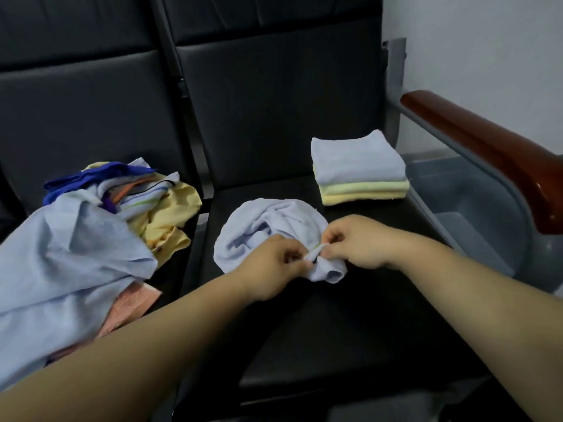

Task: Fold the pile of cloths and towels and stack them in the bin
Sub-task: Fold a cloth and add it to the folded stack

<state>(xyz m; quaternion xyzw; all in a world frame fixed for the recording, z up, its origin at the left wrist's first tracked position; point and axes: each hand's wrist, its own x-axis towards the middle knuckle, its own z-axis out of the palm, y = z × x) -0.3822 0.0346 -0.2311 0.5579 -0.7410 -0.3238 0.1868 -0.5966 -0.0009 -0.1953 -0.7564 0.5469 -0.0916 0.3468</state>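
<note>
— Working on which piece?
— Pale blue towel (265, 226), crumpled in the middle of the seat (335, 330). Pinching its hem at 6 o'clock with left hand (274, 264) and right hand (355, 243), fingers (332, 239) curled tight on the edge.
— Step?
— Hunting corners, probably. Calls for drawing them apart and spreading flat before folding.
— Around it?
— Folded stack (359, 172) at 2 o'clock, grey bin (475, 208) at 3, unfolded pile (91, 233) at 9. Cannot tell the bin's contents. Pile cut off at left.

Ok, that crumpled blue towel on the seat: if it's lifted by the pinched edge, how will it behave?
Probably floppy: the towel lies in soft rumpled folds, so it should hang and unfurl. Likely light, since the left hand and right hand only pinch its edge.
</note>
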